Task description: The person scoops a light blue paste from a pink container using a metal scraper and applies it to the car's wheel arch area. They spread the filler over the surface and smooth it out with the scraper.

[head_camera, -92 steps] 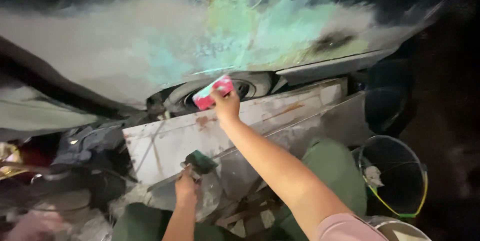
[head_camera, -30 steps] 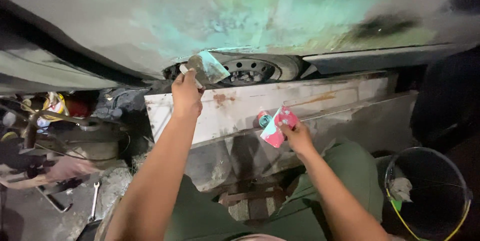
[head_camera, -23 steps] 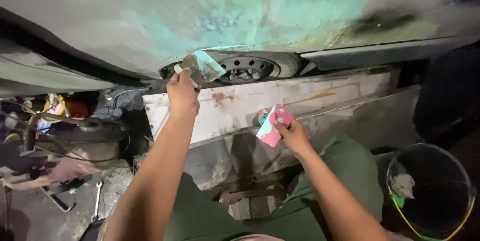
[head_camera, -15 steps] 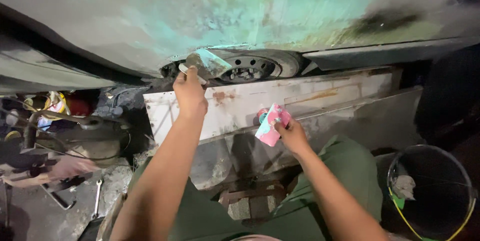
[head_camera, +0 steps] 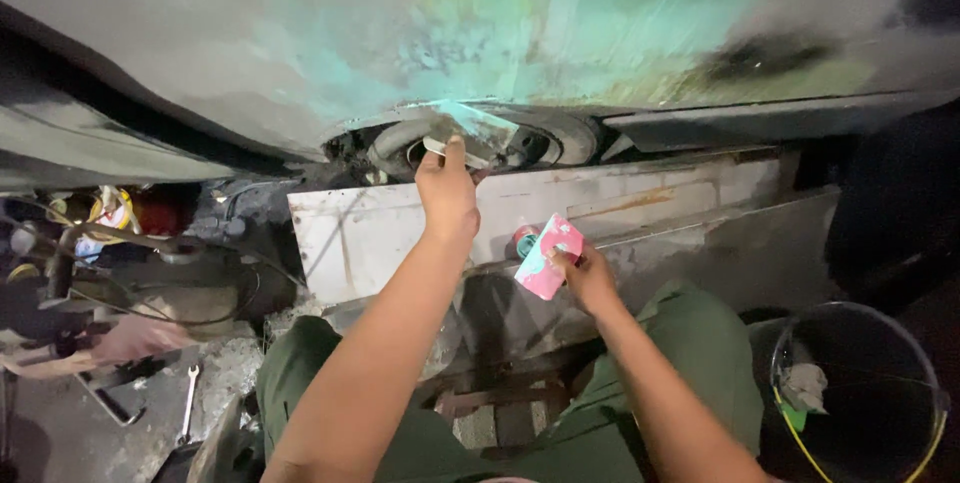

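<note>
left hand [head_camera: 447, 193], arm outstretched toward twelve o'clock, grips a flat pale putty scraper [head_camera: 470, 136] against the car wheel arch; right hand [head_camera: 585, 278], at three o'clock, clasps a pink block [head_camera: 548, 256].

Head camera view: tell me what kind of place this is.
Most likely a car body repair workshop. A sanded, filler-smeared vehicle panel fills the top above a wheel, the left hand presses a spreader to its edge, and a spanner lies on the gritty floor.
</note>
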